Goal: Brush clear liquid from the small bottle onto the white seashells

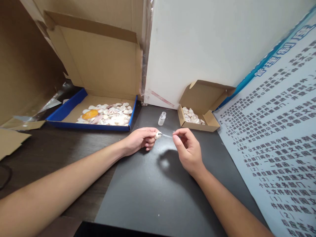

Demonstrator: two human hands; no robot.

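Pinched between the thumb and fingers of my left hand point(141, 140) is a small white seashell point(158, 135). My right hand point(188, 148) is closed on the end of a thin pale stick point(168, 136) that looks like a small brush. The stick's dark tip meets the shell's right side, as far as I can see. Just beyond both hands, a small clear glass bottle point(161, 119) with whitish contents stands on the dark grey mat point(143, 197); no cap shows on it.
An open blue-edged cardboard box point(91, 125) at the back left holds many shells and a large orange shell point(90, 114). A smaller open cardboard box point(197, 126) with white shells stands back right. A printed sheet point(276, 138) slopes along the right side.
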